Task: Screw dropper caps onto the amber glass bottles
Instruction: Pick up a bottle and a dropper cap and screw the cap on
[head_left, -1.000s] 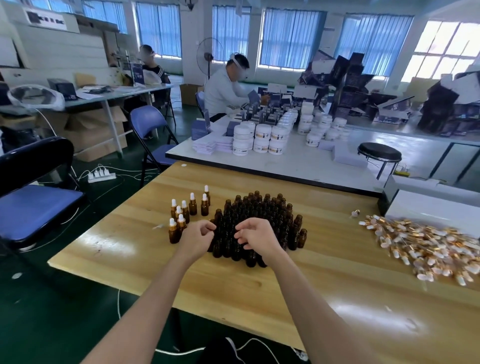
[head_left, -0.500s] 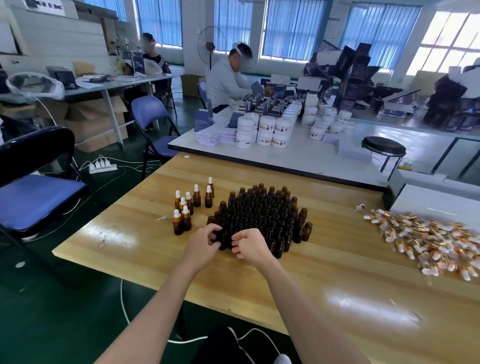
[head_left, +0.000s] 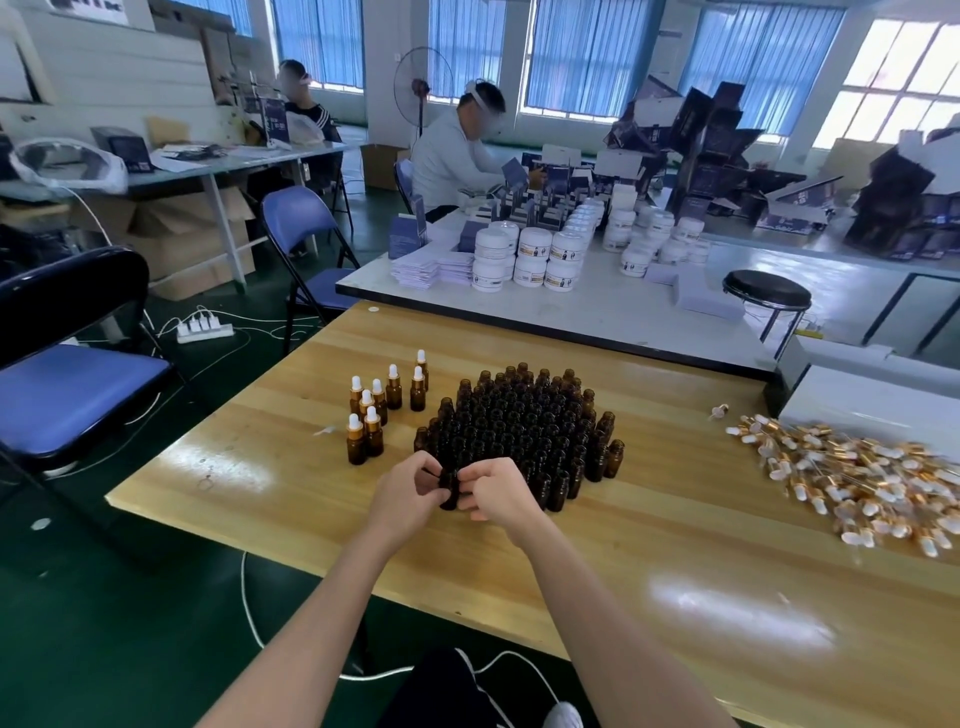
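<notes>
amber glass bottle (head_left: 450, 491), small and round, stands at the near edge of the packed cluster of open bottles (head_left: 519, 426) on the glossy wooden table (head_left: 675, 545), gripped between the curled left hand (head_left: 408, 496) and right hand (head_left: 498, 496). a second ago both hands lay further over the cluster.

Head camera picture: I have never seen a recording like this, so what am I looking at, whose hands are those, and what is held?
There is no machine here: a person wears a camera on the head, so the picture looks down along their own arms. The left hand and right hand meet at a brown bottle at the near edge of a packed cluster of open bottles, fingers curled round it; any cap there is hidden. All stands on a wooden table. Left of the cluster stand capped bottles; far right lies a pile of dropper caps.
</notes>
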